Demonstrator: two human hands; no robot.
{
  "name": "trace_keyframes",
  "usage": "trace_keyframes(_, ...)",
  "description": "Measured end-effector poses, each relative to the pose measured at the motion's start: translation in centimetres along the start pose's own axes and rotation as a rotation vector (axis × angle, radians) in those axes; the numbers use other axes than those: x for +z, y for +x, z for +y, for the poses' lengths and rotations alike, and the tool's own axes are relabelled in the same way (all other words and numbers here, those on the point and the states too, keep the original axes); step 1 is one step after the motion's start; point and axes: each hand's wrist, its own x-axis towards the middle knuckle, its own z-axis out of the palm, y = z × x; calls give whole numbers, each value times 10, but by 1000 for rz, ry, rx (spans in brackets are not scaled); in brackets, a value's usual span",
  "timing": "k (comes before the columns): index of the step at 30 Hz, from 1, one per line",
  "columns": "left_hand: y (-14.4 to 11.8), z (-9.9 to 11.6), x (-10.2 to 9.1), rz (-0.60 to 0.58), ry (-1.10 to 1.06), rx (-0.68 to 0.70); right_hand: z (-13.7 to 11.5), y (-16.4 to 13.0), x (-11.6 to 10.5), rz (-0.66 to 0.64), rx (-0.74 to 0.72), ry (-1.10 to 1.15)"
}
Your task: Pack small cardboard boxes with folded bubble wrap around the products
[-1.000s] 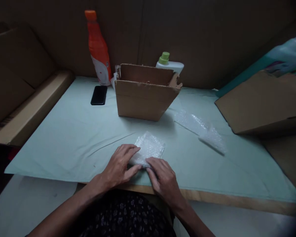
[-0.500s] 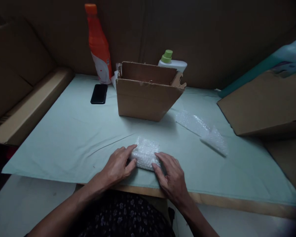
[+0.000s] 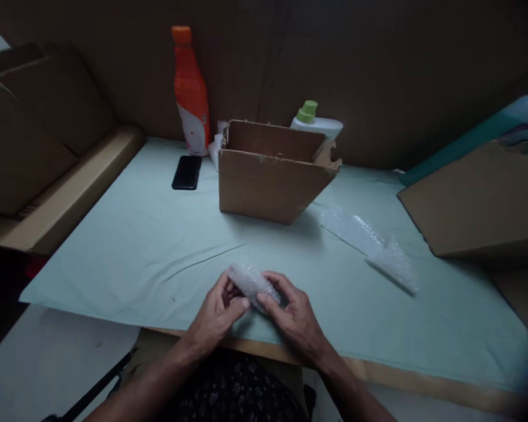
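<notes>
A small bubble-wrapped packet (image 3: 251,282) is held near the front edge of the table, tilted between both hands. My left hand (image 3: 222,310) grips its left side, thumb in front and fingers curled behind. At the right end, my right hand (image 3: 293,308) has its thumb on the near face and its fingers over the far side. Whatever the wrap encloses is hidden. Beyond the hands stands an open cardboard box (image 3: 264,184), its inside mostly out of sight. To the right, a loose strip of bubble wrap (image 3: 356,231) lies folded on the cloth.
A pale green cloth (image 3: 127,246) covers the table. Behind are a black phone (image 3: 187,172), an orange bottle (image 3: 191,88) and a white bottle (image 3: 323,125) with a green cap. Cardboard boxes stand at left (image 3: 83,181) and right (image 3: 479,199).
The packet has gone from lying flat to being tilted up in both hands. My fingers have closed further around it. The whole view has shifted slightly.
</notes>
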Motion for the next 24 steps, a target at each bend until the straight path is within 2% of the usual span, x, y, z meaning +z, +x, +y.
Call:
trace_keyframes(3,0,3,6,40,43,37,-6,-6,-7,-71,-5,73)
trace_keyframes(6,-1,4,10,54,301,54,-7,-4,-27,-173,65,176)
trace_keyframes(8,-2,-1,12,-38,482,92,-9,0,-41,-306,119,256)
trace_keyframes(10,-2,-10,13,-137,604,167,-13,6,-51,-422,111,268)
trace_keyframes(12,2,-17,11,-189,709,271,-17,12,-57,-461,66,210)
trace_keyframes(14,9,-13,5,-263,819,381,-18,17,-62,-448,33,117)
trace_keyframes(16,20,7,-4,-321,927,493,-17,22,-70,-453,30,6)
trace_keyframes(17,28,24,-8,-307,984,555,-16,25,-76,-461,36,-45)
trace_keyframes(18,38,44,-12,-254,1044,628,-15,29,-83,-472,42,-88)
trace_keyframes(22,92,132,-24,154,1306,961,-14,48,-122,-428,-1,-171)
trace_keyframes(24,118,159,-27,257,1398,1028,-14,57,-146,-344,-58,-177)
